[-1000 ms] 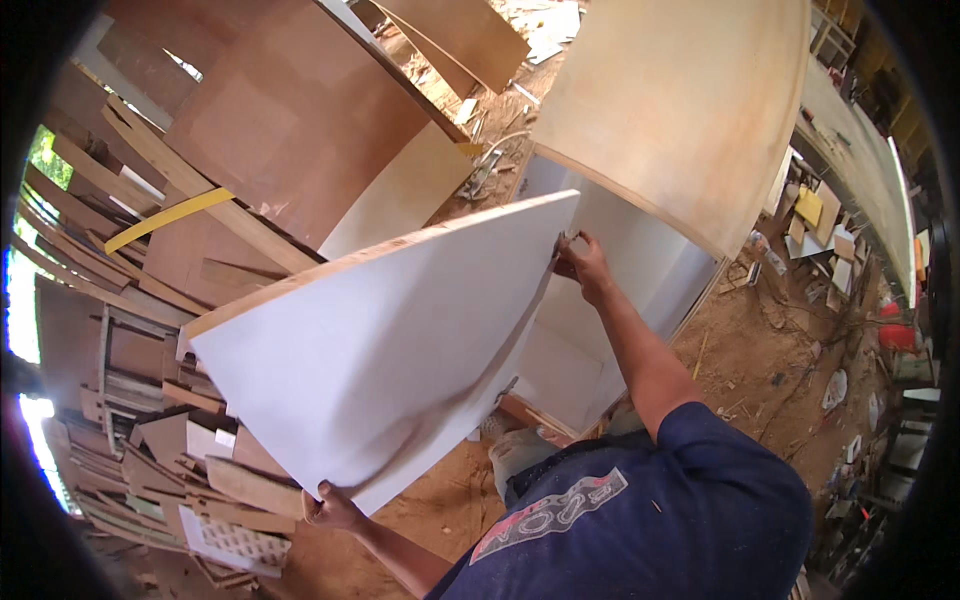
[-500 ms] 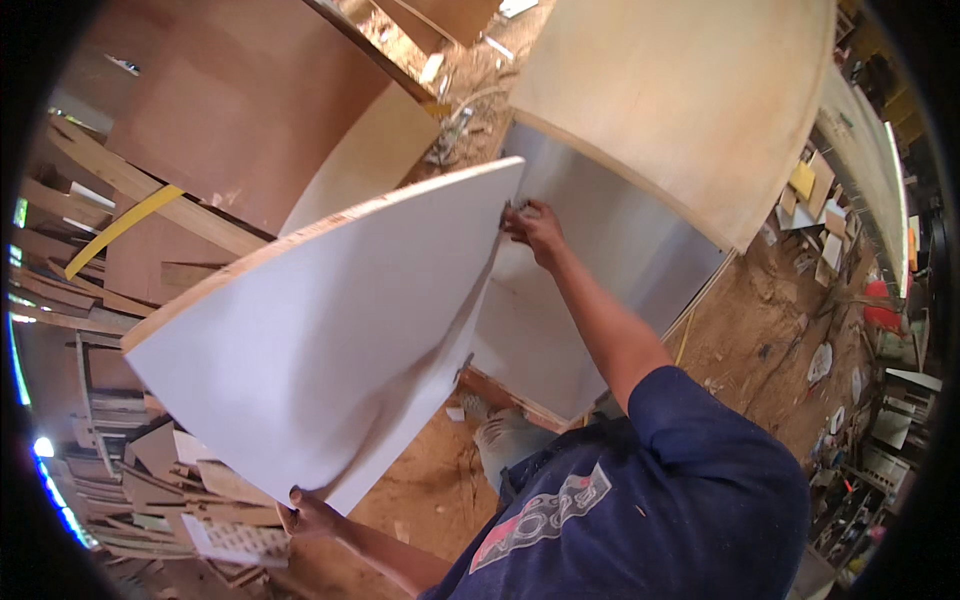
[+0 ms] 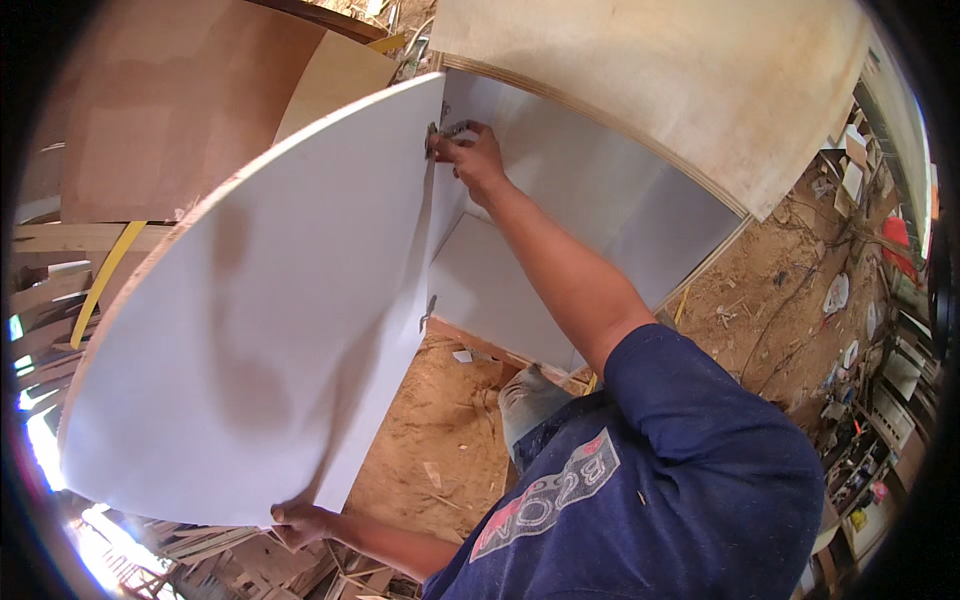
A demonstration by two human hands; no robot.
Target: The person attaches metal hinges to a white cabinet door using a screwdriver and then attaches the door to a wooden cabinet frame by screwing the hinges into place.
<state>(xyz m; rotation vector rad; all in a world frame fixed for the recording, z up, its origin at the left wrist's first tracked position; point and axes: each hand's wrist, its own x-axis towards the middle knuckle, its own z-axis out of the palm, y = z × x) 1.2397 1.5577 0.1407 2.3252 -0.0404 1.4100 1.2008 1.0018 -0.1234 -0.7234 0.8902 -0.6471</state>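
currently, a large white panel (image 3: pixel 250 300) fills the left and centre of the frame, slanting from the top centre toward the lower left, with its raw wooden edge curving along the far side, though the lens bends it. the left hand (image 3: pixel 302 522) grips its lower edge at the bottom of the frame, thumb over the white face and the other fingers mostly out of sight. the right hand (image 3: pixel 478 162) is up at the top centre, its fingers narrow around a small metal hinge (image 3: pixel 432 140) near the panel's upper corner; whether they pinch it or only touch it, i cannot tell.

that hinge lies just left of the right fingers, with the left hand well apart from it. a second hinge (image 3: pixel 428 312) sits lower on the same side of the panel, near the centre of the frame, with neither hand on it. this hinged side faces the open white cabinet (image 3: pixel 590 185), which spreads to the right under a pale wooden top (image 3: pixel 650 85).

as for writing, the dark blue shirt (image 3: pixel 690 480) at the lower right carries a slanted patch with outlined letters, partly warped by folds. i can make out no label or marking on the panel or cabinet.
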